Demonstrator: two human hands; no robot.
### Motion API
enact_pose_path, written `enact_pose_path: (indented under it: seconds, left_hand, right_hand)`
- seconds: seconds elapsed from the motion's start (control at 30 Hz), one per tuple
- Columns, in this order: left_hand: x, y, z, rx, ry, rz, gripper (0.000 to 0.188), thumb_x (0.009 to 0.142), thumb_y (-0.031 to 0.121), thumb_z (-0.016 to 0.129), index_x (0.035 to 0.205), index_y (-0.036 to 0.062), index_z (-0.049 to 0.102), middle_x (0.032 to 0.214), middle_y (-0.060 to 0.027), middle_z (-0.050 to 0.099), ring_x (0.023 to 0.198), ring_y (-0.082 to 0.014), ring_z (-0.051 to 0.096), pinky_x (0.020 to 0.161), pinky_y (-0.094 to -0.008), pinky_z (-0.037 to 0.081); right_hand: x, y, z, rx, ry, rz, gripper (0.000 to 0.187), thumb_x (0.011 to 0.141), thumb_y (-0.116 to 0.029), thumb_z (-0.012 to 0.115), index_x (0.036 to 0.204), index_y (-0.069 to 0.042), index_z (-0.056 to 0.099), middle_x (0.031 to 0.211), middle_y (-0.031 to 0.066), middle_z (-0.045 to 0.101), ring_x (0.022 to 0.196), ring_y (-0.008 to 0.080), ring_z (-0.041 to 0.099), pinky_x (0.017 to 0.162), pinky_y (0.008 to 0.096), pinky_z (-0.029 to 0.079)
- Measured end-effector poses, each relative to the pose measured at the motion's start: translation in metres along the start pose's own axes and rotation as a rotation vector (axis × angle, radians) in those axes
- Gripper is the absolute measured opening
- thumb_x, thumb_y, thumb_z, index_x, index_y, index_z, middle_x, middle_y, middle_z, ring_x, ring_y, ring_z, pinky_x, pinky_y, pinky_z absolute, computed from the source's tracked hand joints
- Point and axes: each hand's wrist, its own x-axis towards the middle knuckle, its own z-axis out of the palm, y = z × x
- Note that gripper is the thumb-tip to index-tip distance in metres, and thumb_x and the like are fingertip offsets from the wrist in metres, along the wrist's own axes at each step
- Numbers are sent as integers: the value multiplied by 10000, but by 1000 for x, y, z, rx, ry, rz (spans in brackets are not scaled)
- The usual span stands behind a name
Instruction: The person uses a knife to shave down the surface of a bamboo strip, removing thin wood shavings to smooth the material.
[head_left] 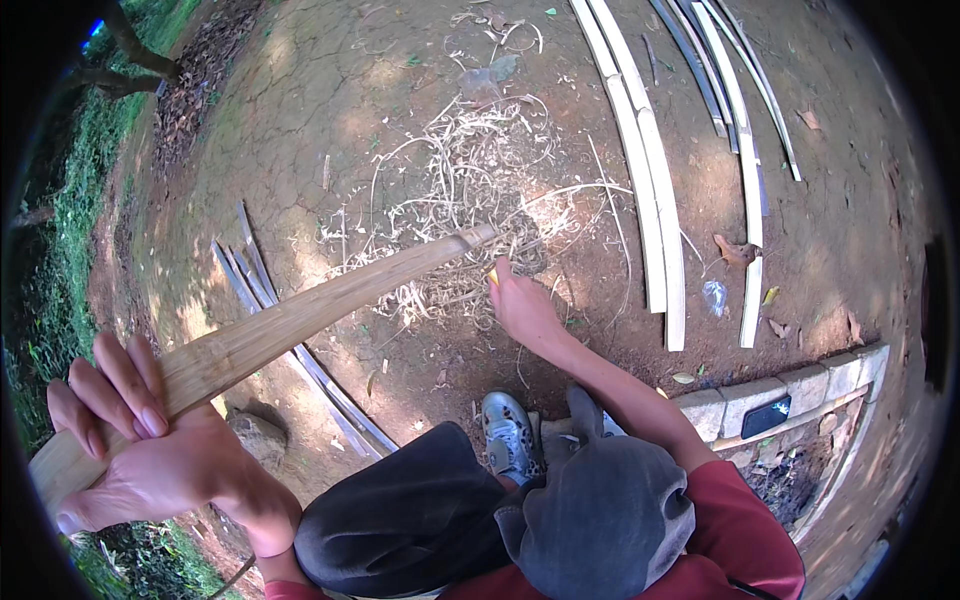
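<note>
A long, flat bamboo strip (300,321) slants across the view, its near end at the lower left and its far end, with a darker node, near the middle. My left hand (165,455) is closed round its near part, fingers over the top and thumb at the lower edge. By the far end, just below the strip, my right hand (525,308) is closed; a bit of something yellow (493,277) shows at its fingers, the rest hidden by the hand. Curly pale shavings (470,170) lie heaped on the ground beneath and beyond the strip's far end.
Pale split bamboo strips (640,190) lie at the right, with more strips (745,200) beyond. Darker strips (330,385) lie at the left near a stone (258,438). A phone (765,418) rests on a low brick edging (800,390). My shoe (510,440) is below centre.
</note>
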Motion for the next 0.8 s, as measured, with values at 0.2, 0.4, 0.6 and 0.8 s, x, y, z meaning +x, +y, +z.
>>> enact_pose_path:
  seconds: [0.2, 0.4, 0.6, 0.8]
  left_hand:
    - [-10, 0, 13, 136, 106, 67, 710, 728, 837, 479, 665, 155, 289, 538, 9, 221, 496, -111, 246, 432, -190, 223]
    - [0, -2, -11, -192, -228, -3, 647, 780, 790, 475, 713, 162, 335, 553, 13, 293, 503, -98, 298, 430, -183, 275]
    - [-6, -6, -2, 8, -64, 35, 706, 721, 844, 496, 712, 162, 315, 553, 15, 278, 499, -94, 289, 422, -172, 255]
    - [1, 1, -13, -71, -175, 27, 703, 735, 846, 469, 705, 159, 321, 548, 16, 286, 494, -89, 311, 414, -168, 253]
  right_hand:
    - [-5, -8, -14, 21, -32, -42, 245, 948, -140, 493, 1080, 62, 449, 644, 253, 620, 617, 456, 627, 575, 536, 489]
    - [8, -7, -7, 36, -10, 22, 243, 948, -145, 492, 1059, 68, 457, 683, 272, 626, 666, 455, 638, 612, 535, 493]
    - [5, -34, -40, -12, -49, -90, 246, 953, -115, 466, 1094, 86, 464, 676, 185, 640, 609, 340, 651, 554, 456, 522]
    - [16, 1, 7, -56, -15, -14, 241, 934, -87, 468, 1086, 99, 454, 711, 239, 642, 656, 374, 666, 588, 471, 533]
